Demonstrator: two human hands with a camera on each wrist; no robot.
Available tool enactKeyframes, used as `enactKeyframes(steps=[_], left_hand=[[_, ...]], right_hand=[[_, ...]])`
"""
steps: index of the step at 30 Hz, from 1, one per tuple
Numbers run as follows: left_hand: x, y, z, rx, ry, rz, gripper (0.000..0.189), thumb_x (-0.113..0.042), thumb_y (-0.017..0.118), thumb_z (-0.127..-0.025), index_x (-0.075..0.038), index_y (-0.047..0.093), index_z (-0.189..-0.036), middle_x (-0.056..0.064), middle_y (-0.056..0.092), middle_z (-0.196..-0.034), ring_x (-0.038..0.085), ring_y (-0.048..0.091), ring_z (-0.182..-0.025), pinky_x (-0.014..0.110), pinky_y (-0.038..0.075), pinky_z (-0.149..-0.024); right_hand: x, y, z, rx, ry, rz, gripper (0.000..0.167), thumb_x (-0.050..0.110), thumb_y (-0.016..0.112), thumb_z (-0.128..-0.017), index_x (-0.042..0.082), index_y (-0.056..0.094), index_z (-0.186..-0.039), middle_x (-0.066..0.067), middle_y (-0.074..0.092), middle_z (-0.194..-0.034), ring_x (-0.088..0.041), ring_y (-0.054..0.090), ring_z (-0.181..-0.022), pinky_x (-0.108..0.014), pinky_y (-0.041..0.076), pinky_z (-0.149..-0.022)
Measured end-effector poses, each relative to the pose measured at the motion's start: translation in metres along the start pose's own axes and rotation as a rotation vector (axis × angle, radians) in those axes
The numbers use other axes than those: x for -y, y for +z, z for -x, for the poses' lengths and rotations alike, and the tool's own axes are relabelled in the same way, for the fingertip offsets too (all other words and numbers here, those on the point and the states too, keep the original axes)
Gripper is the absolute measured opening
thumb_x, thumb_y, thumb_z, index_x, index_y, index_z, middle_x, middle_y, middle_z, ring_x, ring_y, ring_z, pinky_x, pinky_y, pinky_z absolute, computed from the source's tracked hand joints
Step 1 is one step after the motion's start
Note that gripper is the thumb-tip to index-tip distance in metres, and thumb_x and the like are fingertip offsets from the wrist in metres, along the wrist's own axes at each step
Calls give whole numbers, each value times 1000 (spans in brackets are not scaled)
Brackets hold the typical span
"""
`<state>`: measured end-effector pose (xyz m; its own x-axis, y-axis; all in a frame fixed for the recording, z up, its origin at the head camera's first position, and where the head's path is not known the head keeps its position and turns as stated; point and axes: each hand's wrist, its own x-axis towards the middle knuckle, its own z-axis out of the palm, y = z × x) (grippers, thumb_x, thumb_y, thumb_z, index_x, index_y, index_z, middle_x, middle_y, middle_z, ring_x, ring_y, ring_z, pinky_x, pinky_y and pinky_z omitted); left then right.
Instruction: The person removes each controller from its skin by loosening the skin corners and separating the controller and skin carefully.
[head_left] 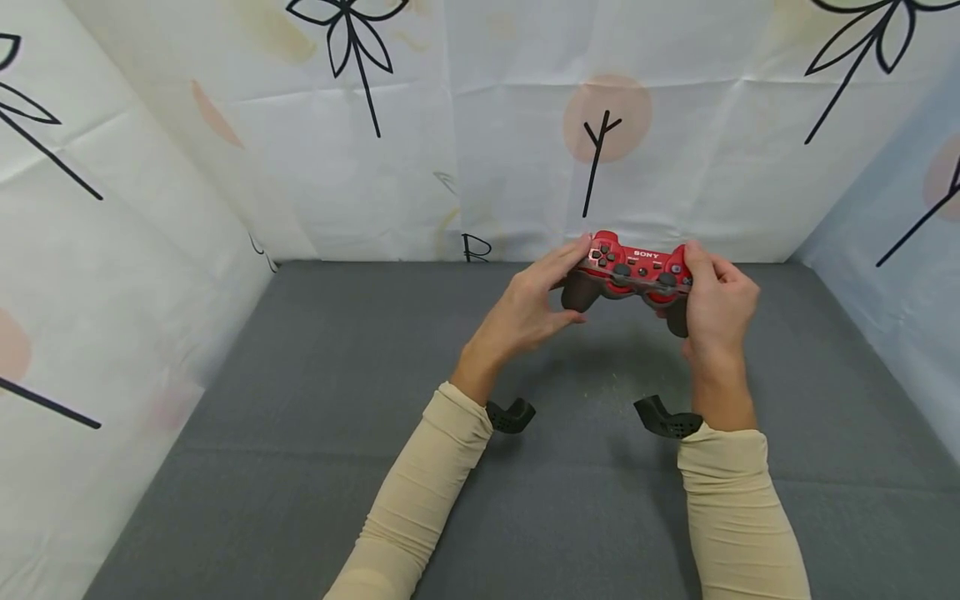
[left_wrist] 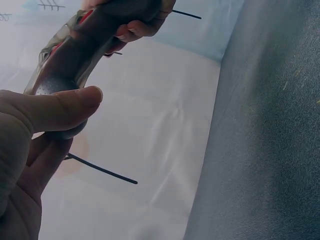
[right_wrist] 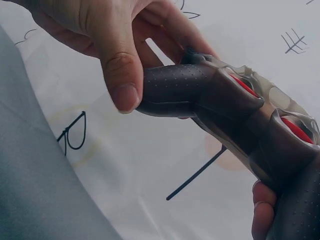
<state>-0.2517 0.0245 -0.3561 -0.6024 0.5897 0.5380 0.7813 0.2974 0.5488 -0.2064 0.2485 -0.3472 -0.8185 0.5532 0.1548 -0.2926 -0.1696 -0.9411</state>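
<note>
A red Sony game controller point(head_left: 637, 268) is held up above the far part of the table, its button side towards the head camera. A dark, see-through cover point(right_wrist: 227, 97) with dotted grips wraps its handles and lower edge. My left hand point(head_left: 528, 300) holds the left handle, the thumb point(left_wrist: 65, 107) against the handle's end and the fingers behind and at the upper corner. On the other side my right hand point(head_left: 720, 300) grips the right handle, thumb at the face buttons and fingertips point(left_wrist: 137, 31) curled underneath.
The grey table point(head_left: 360, 375) lies below both arms. White cloth walls point(head_left: 510, 167) with printed leaves and circles stand at its back and sides. A black curved wrist mount point(head_left: 512, 415) juts from the left sleeve, another mount point(head_left: 666, 418) from the right.
</note>
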Motion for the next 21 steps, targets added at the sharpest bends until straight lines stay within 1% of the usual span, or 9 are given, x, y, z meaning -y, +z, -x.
enactKeyframes(steps=[5,7,9,12,14,17,21], left_hand=[[2,1,1,-58,59,55,84,-4,86,-80,-6,45,-154,11,46,-158,20,51,-142,17,48,-106],[4,1,1,-82,78,32,81,-7,86,-81,-7,48,-152,10,49,-155,19,54,-138,17,49,-104],[6,1,2,-111,97,-11,78,-11,87,-81,-9,51,-150,9,53,-152,18,56,-135,18,51,-101],[7,0,3,-155,113,-84,75,-17,88,-80,-10,55,-147,7,57,-147,17,63,-121,19,52,-95],[7,-1,4,-170,112,-113,73,-19,90,-79,-9,58,-143,7,59,-143,16,65,-109,19,53,-90],[5,-3,5,-159,83,-131,71,-21,92,-76,-8,59,-137,5,60,-136,14,62,-92,18,53,-78],[1,-6,5,-110,28,-147,70,-24,94,-73,-10,56,-129,3,57,-125,11,52,-85,20,46,-69]], right_hand=[[0,0,0,-9,-2,-20,27,32,74,-95,6,77,-88,0,67,-63,-12,58,-44,-22,50,-42],[0,0,0,-21,3,-31,27,32,75,-94,6,77,-88,0,66,-63,-12,58,-44,-22,50,-42],[0,0,0,-23,3,-35,28,33,75,-93,5,77,-87,-1,66,-62,-12,58,-44,-22,50,-42],[-1,0,-1,-10,-1,-32,28,32,75,-94,5,77,-88,-1,66,-61,-13,58,-42,-22,50,-42],[-1,0,-1,4,1,-33,29,33,75,-94,4,76,-88,-1,66,-61,-13,57,-41,-22,50,-41],[-1,0,-1,15,25,-24,30,34,75,-93,5,76,-86,-1,66,-60,-13,57,-40,-23,50,-41],[1,-3,-2,25,83,5,31,36,76,-93,7,77,-84,0,67,-59,-14,58,-39,-23,50,-42]])
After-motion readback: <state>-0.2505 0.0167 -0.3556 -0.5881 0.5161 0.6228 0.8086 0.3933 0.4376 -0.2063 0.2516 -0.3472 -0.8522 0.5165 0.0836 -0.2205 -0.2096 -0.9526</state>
